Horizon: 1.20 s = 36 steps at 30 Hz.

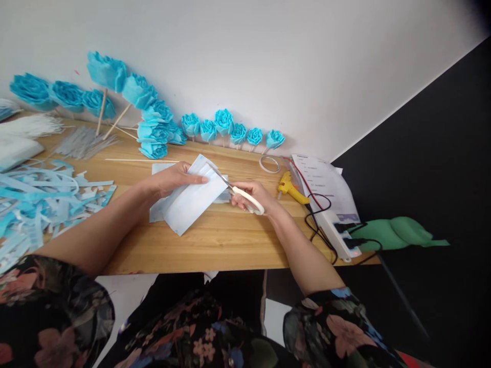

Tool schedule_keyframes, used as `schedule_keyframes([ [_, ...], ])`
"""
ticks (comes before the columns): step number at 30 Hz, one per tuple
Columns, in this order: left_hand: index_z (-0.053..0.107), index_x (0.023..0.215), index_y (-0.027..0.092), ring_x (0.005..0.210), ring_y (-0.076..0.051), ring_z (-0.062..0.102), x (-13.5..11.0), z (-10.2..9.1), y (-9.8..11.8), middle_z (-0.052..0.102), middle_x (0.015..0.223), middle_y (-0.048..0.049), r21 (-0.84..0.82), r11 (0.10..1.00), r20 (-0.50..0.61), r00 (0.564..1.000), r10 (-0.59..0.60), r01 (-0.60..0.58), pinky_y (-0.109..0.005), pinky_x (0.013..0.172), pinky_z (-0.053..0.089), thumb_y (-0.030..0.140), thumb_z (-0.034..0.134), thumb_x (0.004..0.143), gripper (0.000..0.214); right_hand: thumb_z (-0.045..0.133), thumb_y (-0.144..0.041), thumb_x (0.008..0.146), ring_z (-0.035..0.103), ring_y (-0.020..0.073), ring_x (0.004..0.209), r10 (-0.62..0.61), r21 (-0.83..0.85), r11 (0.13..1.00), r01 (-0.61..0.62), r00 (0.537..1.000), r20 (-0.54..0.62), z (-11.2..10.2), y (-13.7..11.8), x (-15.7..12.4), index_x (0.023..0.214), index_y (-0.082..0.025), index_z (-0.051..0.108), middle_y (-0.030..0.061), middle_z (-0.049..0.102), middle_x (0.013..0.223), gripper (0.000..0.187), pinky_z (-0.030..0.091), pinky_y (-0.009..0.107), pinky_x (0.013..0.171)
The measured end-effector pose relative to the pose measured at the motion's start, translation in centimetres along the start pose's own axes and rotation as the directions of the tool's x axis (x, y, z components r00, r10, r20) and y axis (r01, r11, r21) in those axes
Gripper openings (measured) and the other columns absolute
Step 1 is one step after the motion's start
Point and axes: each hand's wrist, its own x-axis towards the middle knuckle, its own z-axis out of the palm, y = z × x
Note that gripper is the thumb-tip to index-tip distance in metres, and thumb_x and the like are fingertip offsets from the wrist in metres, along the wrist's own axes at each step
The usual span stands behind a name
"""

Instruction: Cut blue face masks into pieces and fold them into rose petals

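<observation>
Blue sheet (192, 207): we have it tilted between our two hands, over the middle of the surface (238, 243).
Left hand (173, 178): our grip pinches the sheet, thumb on top; we do best to hold it taut near the cut, thumb clear of the blades.
Right hand (253, 193): our grip is closed around the handle of the scissors (242, 194); a relaxed wrist should give a straighter line.
Blades: they lie across the sheet's upper right edge; we cannot tell how far they part.
Sheets below (158, 208): others lie under our work, so we should lift enough to spare them.
Glue gun (290, 188): it rests beyond our right hand; our elbow needs to avoid its cord (315, 232).
Strips (34, 197): they heap on our left, well apart from the scissors.
</observation>
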Motion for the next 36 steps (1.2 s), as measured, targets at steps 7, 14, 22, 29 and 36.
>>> schedule_keyframes([
  [7, 0.076, 0.086, 0.015, 0.061, -0.019, 0.066, -0.2, 0.4, 0.1, 0.077, 0.081, -0.0093, 0.042, 0.999, -0.029, 0.999, 0.035, -0.034, -0.026, 0.055, 0.050, 0.052, 0.084, 0.068, 0.043, 0.082, -0.049, 0.072, 0.048, 0.0058, 0.052, -0.037, -0.066, 0.997, 0.041, 0.997, 0.066, 0.2, -0.3, -0.2, 0.109, -0.014, 0.069, -0.0011, 0.064, 0.070, 0.053, 0.036, 0.019, 0.045],
  [14, 0.077, 0.081, 0.016, 0.059, -0.019, 0.065, -0.3, 0.7, 0.0, 0.075, 0.077, -0.0076, 0.068, 0.997, 0.004, 0.999, 0.034, -0.034, -0.026, 0.053, 0.048, 0.053, 0.084, 0.068, 0.039, 0.078, -0.057, 0.075, 0.046, 0.0064, 0.056, -0.094, -0.108, 0.988, 0.112, 0.983, 0.157, 0.2, -0.4, -0.3, 0.090, -0.017, 0.060, -0.0021, 0.058, 0.072, 0.046, 0.035, 0.020, 0.048],
  [22, 0.076, 0.081, 0.015, 0.060, -0.019, 0.066, -0.2, 0.8, -0.1, 0.075, 0.076, -0.0084, 0.070, 0.997, 0.031, 0.999, 0.041, -0.043, -0.026, 0.054, 0.049, 0.052, 0.084, 0.068, 0.040, 0.079, -0.052, 0.076, 0.044, 0.0069, 0.058, -0.095, -0.087, 0.990, 0.111, 0.982, 0.166, 0.2, 0.0, -0.1, 0.094, -0.017, 0.062, -0.0028, 0.055, 0.072, 0.042, 0.035, 0.021, 0.050],
  [29, 0.077, 0.080, 0.014, 0.060, -0.018, 0.065, -0.4, 1.0, 0.0, 0.075, 0.076, -0.0080, 0.048, 0.998, 0.040, 0.999, 0.029, -0.031, -0.025, 0.055, 0.049, 0.048, 0.085, 0.067, 0.037, 0.083, -0.042, 0.070, 0.043, 0.0060, 0.054, -0.085, -0.048, 0.995, 0.092, 0.988, 0.133, 0.3, 0.5, 0.1, 0.098, -0.016, 0.067, -0.0038, 0.057, 0.068, 0.041, 0.033, 0.020, 0.047],
  [36, 0.077, 0.082, 0.014, 0.062, -0.018, 0.066, -0.3, 1.0, 0.1, 0.076, 0.078, -0.0079, 0.037, 0.999, 0.048, 0.998, 0.032, -0.034, -0.025, 0.056, 0.050, 0.043, 0.083, 0.069, 0.033, 0.083, -0.038, 0.067, 0.044, 0.0051, 0.049, -0.078, -0.023, 0.996, 0.081, 0.991, 0.111, 0.5, 0.6, 0.2, 0.097, -0.014, 0.069, -0.0044, 0.058, 0.063, 0.041, 0.032, 0.020, 0.045],
])
